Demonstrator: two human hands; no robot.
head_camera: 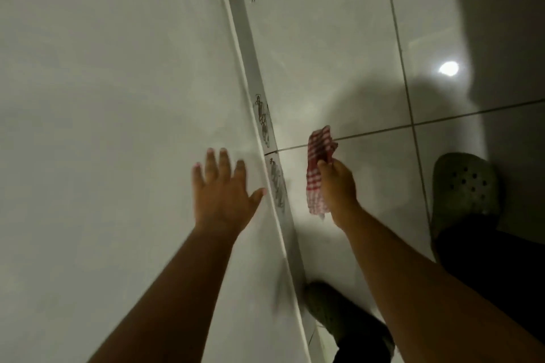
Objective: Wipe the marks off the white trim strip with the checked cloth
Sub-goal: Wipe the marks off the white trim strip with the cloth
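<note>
Cloth in right hand; two mark patches on strip.

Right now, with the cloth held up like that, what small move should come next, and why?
Probably bring the right hand leftward until the checked cloth presses on the white trim strip. The dark marks on it look unwiped, the cloth hangs clear of them, and the left hand is spread open beside the strip.

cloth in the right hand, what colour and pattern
Red and white check, on the cloth gripped by the right hand; the head view shows it.
</note>
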